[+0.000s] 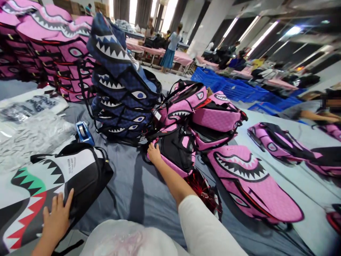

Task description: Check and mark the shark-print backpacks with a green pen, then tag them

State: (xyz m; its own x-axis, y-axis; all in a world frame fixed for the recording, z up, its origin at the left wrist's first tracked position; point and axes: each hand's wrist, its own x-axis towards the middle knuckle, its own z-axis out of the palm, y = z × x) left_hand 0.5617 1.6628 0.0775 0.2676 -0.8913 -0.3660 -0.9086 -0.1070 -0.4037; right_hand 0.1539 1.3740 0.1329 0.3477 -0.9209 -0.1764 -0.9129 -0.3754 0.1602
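My left hand [56, 217] lies with its fingers spread on a black backpack [85, 177] that has a white, green and red shark-mouth print. Farther off, my right arm reaches forward, and my right hand [154, 153] has its fingers bent over the corner of a pink backpack [173, 165]. That bag lies with its black strap side up, among other pink bags. Just behind my right hand stands a stack of dark blue shark-face backpacks [122, 92].
Pink backpacks [66, 53] are piled at the back left. Clear plastic bags [34, 138] and a blue tape dispenser [84, 133] lie on the left. A pink shark backpack [247, 177] lies at right. Blue crates [229, 87] stand behind; a co-worker [311, 110] leans in at far right.
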